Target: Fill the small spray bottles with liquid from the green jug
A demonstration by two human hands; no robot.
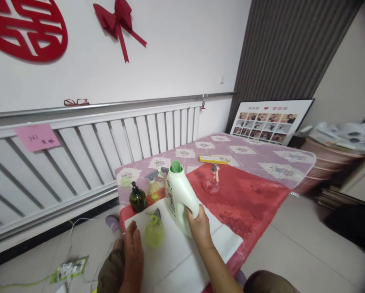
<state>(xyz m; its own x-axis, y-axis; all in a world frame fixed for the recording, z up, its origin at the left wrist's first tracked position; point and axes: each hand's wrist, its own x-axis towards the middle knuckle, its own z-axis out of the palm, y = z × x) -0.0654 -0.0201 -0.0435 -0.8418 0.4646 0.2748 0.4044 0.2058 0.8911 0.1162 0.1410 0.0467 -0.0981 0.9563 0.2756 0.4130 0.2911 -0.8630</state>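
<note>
Right hand (199,224) holds white jug (182,195), red cloth (255,195) open toward right edge.

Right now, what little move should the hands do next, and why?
Maybe curl the left hand around the yellow-green spray bottle to steady it. That hand is open and right beside it, while the right hand grips the white jug by its handle, close on the bottle's other side, where a bump might tip the bottle.
</note>
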